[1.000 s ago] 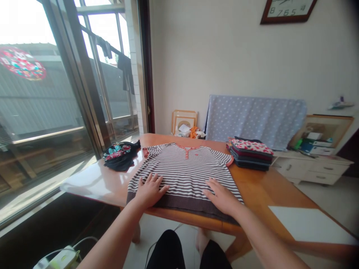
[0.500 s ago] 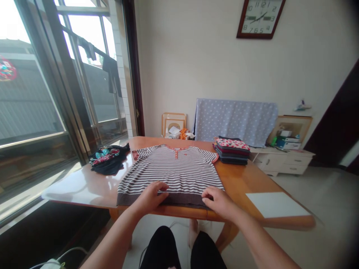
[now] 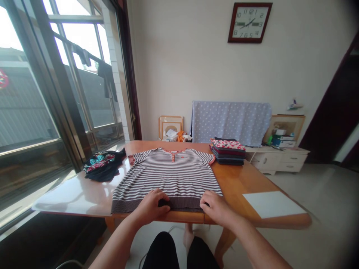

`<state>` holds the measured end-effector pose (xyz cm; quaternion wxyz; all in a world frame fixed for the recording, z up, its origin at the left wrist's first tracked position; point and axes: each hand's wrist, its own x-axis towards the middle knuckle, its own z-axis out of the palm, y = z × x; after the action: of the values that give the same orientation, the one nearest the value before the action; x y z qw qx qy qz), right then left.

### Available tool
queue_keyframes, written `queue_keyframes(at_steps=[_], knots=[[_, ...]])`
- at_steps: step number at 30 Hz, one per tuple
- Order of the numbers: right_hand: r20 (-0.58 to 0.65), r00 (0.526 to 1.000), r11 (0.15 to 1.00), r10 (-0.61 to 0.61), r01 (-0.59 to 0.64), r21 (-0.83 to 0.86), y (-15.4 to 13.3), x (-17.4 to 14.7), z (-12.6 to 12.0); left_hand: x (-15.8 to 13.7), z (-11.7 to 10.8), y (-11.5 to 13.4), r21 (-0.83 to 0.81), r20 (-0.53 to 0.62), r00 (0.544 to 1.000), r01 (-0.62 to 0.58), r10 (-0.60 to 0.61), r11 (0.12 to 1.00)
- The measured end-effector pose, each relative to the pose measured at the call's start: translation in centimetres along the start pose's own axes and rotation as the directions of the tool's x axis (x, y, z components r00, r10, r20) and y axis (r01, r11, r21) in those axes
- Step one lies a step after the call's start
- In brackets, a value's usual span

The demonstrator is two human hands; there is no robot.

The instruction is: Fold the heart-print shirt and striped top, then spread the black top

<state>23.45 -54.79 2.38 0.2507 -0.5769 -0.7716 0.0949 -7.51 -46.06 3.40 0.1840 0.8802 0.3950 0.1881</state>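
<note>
The striped shirt (image 3: 174,175) lay flat on the bench (image 3: 231,183), with its neck at the far side and its dark bottom band (image 3: 185,203) along the near edge. It had orange trim at the neck and sleeve ends. The left hand (image 3: 153,203) was at the bottom band, with its fingers bent and its thumb a little apart. The right hand (image 3: 215,205) was at the same band, farther right, and its fingers were bent too. It could not be seen whether either grip pinched the cloth. By the right sleeve sat a neat pile of folded clothes (image 3: 227,153), with a red and white one near the top. Dark clothes with a bright pattern (image 3: 103,165) lay at the left. A white sheet (image 3: 273,204) lay at the right. Behind the bench hung a blue dotted cloth (image 3: 230,121), and a square clock (image 3: 250,22) was on the wall.
</note>
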Motion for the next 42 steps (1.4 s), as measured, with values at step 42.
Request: queue_keyframes(at_steps=[42], knots=[[0.036,0.992,0.986,0.118,-0.121,0.110,-0.3,-0.2,-1.6,1.3,-0.4,-0.1,-0.019,0.008,0.999,0.040,-0.040,0.999]])
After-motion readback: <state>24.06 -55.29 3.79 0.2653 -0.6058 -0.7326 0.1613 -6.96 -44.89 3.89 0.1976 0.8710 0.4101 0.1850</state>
